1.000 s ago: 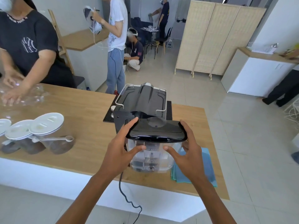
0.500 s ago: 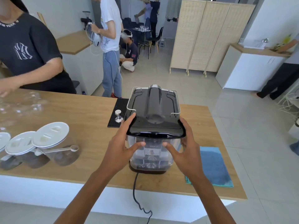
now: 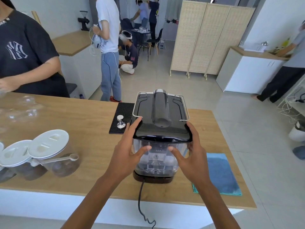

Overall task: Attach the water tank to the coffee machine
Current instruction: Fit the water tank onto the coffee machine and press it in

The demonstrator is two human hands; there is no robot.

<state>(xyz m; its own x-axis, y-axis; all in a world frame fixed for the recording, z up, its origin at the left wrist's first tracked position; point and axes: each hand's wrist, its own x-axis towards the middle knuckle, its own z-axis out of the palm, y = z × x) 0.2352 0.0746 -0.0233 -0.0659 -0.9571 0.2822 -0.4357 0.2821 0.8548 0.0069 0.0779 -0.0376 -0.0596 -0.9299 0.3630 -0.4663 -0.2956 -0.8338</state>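
Note:
The black coffee machine [image 3: 160, 109] stands on the wooden counter [image 3: 82, 123] with its back toward me. A clear water tank [image 3: 156, 160] with a glossy black lid [image 3: 162, 138] sits upright against the machine's back, resting on the machine's black base. My left hand [image 3: 127, 151] grips the tank's left side, thumb on its clear front and fingers along the lid's edge. My right hand [image 3: 191, 154] holds the right side the same way. The tank's far wall is hidden against the machine.
A black power cord [image 3: 140, 200] hangs over the counter's near edge. A blue cloth [image 3: 221, 174] lies to the right. A steel tamper [image 3: 120, 121] stands on a black mat [image 3: 122, 113]. White-lidded jars [image 3: 51, 152] with a scoop sit left. A person in black leans over the counter's far left.
The tank has come down and in against the machine's back, from tilted and raised to upright on the base. Both hands kept hold. My view shifted closer and higher.

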